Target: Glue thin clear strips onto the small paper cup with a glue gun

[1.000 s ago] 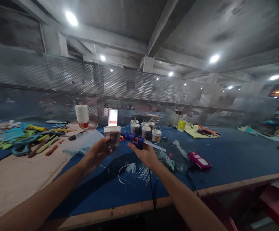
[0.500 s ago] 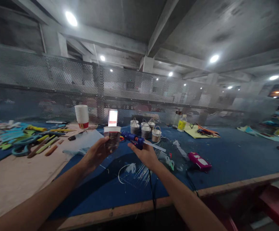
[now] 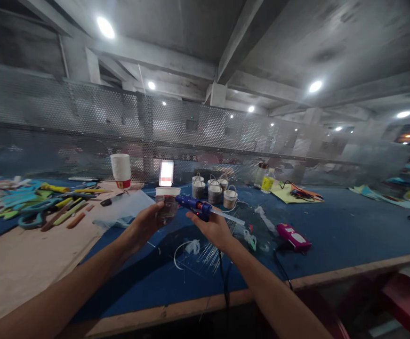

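Note:
My left hand [image 3: 146, 227] is wrapped round a small paper cup [image 3: 167, 204] with a white rim, held above the blue table [image 3: 339, 230]. My right hand [image 3: 213, 228] grips a blue glue gun [image 3: 195, 205] whose nozzle points left and touches the cup near its rim. A clear glue stick [image 3: 230, 216] juts from the gun's back to the right. The gun's black cord [image 3: 223, 278] hangs down over the table's front edge.
Several small cup baskets with wire handles [image 3: 214, 190] stand behind my hands. A stack of paper cups [image 3: 121, 170] is at the back left, scissors and pens [image 3: 49, 207] lie left, a pink device [image 3: 293, 237] lies right, and bottles [image 3: 267, 180] stand before a mesh screen.
The cup and the glue gun have sunk slightly, and the gun's nozzle has moved closer to the cup's rim. Both arms otherwise hold their places.

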Available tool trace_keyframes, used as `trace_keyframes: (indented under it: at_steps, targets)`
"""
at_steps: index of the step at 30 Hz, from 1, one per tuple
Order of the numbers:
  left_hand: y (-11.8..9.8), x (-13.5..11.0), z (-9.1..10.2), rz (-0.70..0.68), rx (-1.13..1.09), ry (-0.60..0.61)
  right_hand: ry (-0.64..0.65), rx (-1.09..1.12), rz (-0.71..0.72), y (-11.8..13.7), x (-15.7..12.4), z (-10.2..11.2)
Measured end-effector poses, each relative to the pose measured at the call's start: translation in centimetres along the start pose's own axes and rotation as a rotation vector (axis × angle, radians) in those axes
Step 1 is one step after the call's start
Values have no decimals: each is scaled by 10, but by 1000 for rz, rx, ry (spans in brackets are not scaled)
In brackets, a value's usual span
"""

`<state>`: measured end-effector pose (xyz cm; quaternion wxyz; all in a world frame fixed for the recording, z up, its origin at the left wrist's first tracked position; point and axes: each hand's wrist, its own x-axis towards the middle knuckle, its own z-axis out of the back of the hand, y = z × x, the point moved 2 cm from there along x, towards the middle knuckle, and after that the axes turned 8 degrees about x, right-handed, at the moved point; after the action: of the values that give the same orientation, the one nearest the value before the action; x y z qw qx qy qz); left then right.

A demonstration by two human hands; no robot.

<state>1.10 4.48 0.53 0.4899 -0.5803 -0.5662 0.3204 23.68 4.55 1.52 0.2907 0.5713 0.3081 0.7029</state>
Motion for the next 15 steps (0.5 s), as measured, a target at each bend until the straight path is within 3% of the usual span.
trace_keyframes:
  at_steps: [15]
  targets:
    - [-8, -4, -7, 41, -70, 18, 13, -16, -11, -1, 2, 3]
